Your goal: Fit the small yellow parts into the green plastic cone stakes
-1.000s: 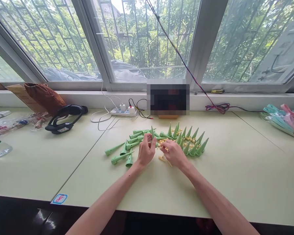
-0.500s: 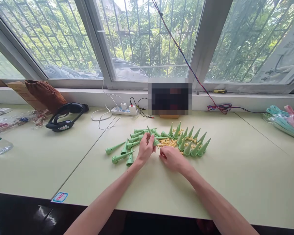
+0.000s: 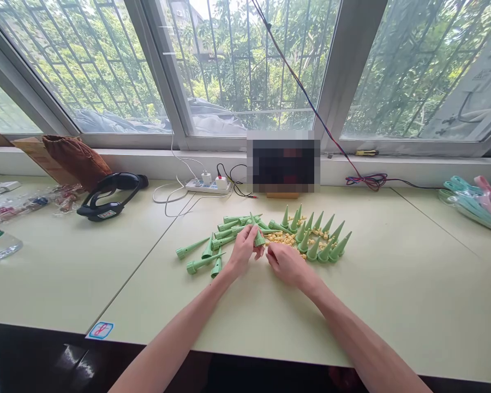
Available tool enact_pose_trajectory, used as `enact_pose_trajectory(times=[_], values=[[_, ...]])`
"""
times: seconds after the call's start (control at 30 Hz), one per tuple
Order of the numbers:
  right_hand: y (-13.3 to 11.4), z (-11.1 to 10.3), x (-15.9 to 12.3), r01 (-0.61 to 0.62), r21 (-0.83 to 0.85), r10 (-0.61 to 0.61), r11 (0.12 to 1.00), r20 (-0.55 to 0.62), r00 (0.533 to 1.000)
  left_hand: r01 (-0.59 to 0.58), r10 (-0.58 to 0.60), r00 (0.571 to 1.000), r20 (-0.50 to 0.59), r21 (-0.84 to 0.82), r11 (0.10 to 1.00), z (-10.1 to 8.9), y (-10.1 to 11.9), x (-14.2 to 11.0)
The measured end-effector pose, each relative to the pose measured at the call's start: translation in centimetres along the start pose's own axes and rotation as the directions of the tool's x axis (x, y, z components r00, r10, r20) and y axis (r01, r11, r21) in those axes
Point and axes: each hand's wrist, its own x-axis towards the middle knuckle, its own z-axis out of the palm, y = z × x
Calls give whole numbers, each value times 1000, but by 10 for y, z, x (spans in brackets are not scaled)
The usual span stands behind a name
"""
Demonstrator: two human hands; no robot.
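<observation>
My left hand [image 3: 242, 250] is closed around a green plastic cone spike [image 3: 258, 234], its tip pointing up and slightly left. Just to the right, my right hand [image 3: 287, 263] hovers near the table with its fingers curled together. Whatever those fingers may hold is hidden. Small yellow plastic valve pieces [image 3: 281, 238] lie in a loose pile behind both hands. Several green cones [image 3: 324, 252] stand upright right of the pile, around more yellow pieces. Left of my left hand, longer green spikes [image 3: 200, 264] lie scattered, a few of them tilted or standing.
Along the back are a power strip [image 3: 208, 186], a blurred-out dark screen [image 3: 284, 166] and a bundled cable [image 3: 366, 181]. A black headset [image 3: 110, 199] and a brown pouch [image 3: 76, 158] sit at the left. Bagged straps [image 3: 474, 202] lie far right.
The cone in my left hand has shifted slightly right and down and stands more upright. My right hand has barely moved.
</observation>
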Motion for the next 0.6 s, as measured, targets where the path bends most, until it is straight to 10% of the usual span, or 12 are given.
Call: enact_pose_trajectory(times=[0.6], values=[[4,7,5,112,252,-15,961,-357,934,7,-4,998,-57,68,998,-2,0,1]])
